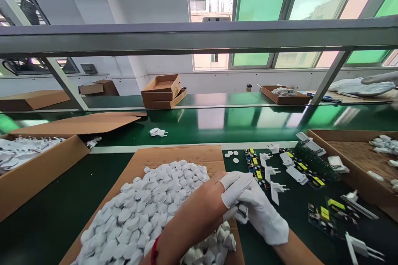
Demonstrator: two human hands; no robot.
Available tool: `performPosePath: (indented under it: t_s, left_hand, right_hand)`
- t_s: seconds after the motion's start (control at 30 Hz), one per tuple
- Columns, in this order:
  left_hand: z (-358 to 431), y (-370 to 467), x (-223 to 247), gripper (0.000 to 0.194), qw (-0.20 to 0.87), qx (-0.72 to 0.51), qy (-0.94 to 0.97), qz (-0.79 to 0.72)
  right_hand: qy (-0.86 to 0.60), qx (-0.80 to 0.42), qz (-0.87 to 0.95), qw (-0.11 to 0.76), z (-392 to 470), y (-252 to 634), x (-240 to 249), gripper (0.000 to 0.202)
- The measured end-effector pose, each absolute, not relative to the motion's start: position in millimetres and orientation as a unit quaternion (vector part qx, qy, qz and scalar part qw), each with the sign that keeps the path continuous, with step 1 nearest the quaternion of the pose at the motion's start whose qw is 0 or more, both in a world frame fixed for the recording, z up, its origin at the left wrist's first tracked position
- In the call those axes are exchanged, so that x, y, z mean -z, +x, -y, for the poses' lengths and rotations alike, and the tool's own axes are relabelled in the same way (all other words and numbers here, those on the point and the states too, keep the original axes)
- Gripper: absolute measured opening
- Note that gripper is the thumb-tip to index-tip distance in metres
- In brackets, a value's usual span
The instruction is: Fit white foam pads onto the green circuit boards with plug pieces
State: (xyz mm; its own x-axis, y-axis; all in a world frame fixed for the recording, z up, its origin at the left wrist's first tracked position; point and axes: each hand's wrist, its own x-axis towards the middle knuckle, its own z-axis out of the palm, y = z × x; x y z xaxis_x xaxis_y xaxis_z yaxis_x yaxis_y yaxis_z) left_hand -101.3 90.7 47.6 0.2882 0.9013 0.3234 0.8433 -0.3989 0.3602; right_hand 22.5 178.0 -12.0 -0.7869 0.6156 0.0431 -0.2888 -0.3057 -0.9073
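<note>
Both hands wear white gloves and meet right of centre. My left hand (234, 190) comes in over a cardboard sheet (183, 155) heaped with small white round caps (149, 207). My right hand (264, 211) is pressed against it from the right. Between the closed fingers of both hands is a small white casing (241, 214), partly hidden by the gloves. Just beyond the hands stand white plug housings (276, 190) with pins, beside circuit boards (255, 165) with yellow parts.
An open carton of white parts (46, 169) stands at left, another carton (360, 174) at right. More boards (323, 217) and a plug (362, 248) lie lower right. A metal rail (199, 39) crosses above. At far right a person's gloved hand (381, 78) shows.
</note>
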Motion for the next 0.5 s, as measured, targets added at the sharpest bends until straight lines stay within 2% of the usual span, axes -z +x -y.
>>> performPosePath:
  t_s: [0.17,0.33,0.5]
  left_hand:
    - [-91.1,-102.3,-46.3,0.051,0.066,-0.256,0.802,-0.536]
    - [-90.3,-108.1,-50.6,0.063,0.082,-0.328,0.795,-0.504]
    - [-90.3,-114.4,-50.6,0.076,0.111,-0.355,0.788,-0.490]
  right_hand:
    - [-0.158,-0.771,0.539,0.301,-186.6,27.3,17.8,0.024]
    - [-0.180,-0.751,0.558,0.304,-185.6,28.1,13.9,0.039]
    - [-0.172,-0.768,0.552,0.276,-183.3,24.8,6.9,0.038]
